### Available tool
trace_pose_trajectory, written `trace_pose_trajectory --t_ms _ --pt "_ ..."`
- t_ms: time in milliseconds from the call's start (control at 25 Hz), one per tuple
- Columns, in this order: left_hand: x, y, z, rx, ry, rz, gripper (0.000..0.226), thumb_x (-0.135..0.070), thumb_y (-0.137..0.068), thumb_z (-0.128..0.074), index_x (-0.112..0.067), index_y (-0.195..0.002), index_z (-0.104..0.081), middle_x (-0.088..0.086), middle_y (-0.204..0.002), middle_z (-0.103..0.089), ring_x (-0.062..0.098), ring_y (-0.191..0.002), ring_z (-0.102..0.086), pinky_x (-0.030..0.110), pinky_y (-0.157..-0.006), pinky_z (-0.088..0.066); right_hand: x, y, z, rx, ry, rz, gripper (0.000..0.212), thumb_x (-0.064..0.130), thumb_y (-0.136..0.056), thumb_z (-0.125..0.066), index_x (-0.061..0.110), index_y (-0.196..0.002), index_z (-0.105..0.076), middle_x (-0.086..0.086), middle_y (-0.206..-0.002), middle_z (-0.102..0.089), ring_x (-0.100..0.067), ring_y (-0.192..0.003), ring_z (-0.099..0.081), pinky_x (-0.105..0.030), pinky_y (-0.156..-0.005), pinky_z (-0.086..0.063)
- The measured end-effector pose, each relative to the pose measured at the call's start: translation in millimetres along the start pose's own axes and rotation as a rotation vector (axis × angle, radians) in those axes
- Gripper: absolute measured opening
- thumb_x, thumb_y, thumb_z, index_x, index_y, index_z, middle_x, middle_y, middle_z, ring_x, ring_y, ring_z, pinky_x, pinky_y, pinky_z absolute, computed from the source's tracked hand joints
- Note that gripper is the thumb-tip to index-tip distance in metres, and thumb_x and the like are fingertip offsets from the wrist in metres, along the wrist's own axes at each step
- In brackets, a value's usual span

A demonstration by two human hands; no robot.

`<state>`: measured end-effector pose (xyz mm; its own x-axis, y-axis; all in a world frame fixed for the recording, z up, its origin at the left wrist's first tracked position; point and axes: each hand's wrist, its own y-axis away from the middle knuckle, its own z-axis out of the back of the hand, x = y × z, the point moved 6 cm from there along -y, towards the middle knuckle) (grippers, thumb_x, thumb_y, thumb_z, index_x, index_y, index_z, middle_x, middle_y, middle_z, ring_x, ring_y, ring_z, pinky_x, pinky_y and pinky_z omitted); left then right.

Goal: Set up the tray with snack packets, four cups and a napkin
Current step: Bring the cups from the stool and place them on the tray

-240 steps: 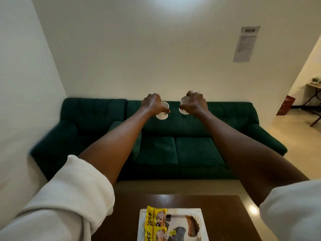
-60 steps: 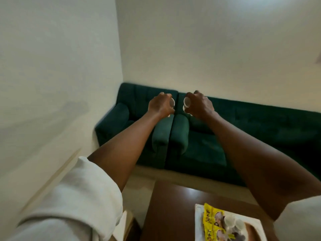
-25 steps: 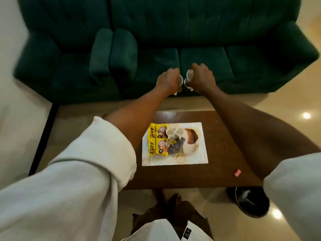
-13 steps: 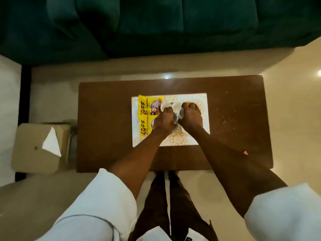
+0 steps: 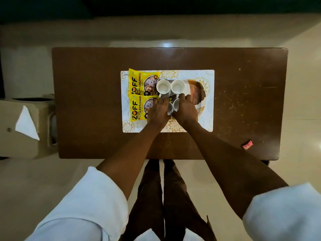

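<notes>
A white tray (image 5: 209, 108) with gold patterns lies in the middle of the brown table (image 5: 86, 101). Two yellow snack packets (image 5: 137, 82) (image 5: 137, 108) lie along its left side. Two white cups (image 5: 163, 86) (image 5: 177, 86) stand upright side by side on the tray. Just in front of them, my left hand (image 5: 159, 111) is shut on a third white cup (image 5: 169, 108) and my right hand (image 5: 186, 110) on a fourth (image 5: 176, 104), both low over the tray. A white napkin (image 5: 26, 123) lies on a beige box to the left of the table.
A small red wrapper (image 5: 247, 145) lies near the table's front right corner. The beige box (image 5: 10, 141) stands on the floor at the left. A dark green sofa (image 5: 121, 6) runs behind the table. My legs stand at the table's front edge.
The view swung down from the sofa to the table. Both hands came down with a cup each and now rest low on the tray in front of the two standing cups.
</notes>
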<state>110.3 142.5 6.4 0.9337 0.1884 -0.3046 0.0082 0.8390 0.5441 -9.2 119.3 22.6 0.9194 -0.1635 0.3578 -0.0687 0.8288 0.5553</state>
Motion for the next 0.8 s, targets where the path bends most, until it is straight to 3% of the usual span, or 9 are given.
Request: trace_pose_trajectory --t_ms 200,400,800 --pt "8.8 -3.1 -14.6 -0.012 -0.001 -0.011 0.067 -0.025 -0.084 -0.080 -0.016 -0.141 -0.047 0.004 -0.144 -0.052 0.033 -0.133 -0.048 0.053 -0.088 -0.056 -6.0 -2.6 -18.2 -0.054 -0.049 -0.020 0.074 0.026 -0.087 -0.080 0.008 -0.146 -0.039 -0.016 -0.142 -0.050 -0.039 -0.116 -0.066 -0.048 -0.086 -0.060" --pt "12.4 -5.0 -14.8 -0.066 -0.021 0.015 0.079 -0.022 -0.084 -0.081 -0.022 -0.151 -0.039 0.008 -0.140 -0.050 0.031 -0.132 -0.048 0.046 -0.085 -0.058 -10.1 -3.8 -29.6 -0.095 -0.098 -0.039 0.080 0.026 -0.082 -0.085 0.009 -0.146 -0.039 -0.016 -0.143 -0.049 -0.038 -0.117 -0.065 -0.049 -0.088 -0.061" --pt "11.8 -2.7 -13.6 -0.111 0.016 0.015 0.074 -0.016 -0.087 -0.078 -0.025 -0.150 -0.041 0.011 -0.147 -0.042 0.032 -0.137 -0.045 0.046 -0.088 -0.058 -8.9 -3.6 -35.6 -0.137 -0.190 -0.054 0.080 0.033 -0.086 -0.082 0.008 -0.146 -0.037 -0.016 -0.142 -0.047 -0.040 -0.117 -0.065 -0.047 -0.086 -0.059"
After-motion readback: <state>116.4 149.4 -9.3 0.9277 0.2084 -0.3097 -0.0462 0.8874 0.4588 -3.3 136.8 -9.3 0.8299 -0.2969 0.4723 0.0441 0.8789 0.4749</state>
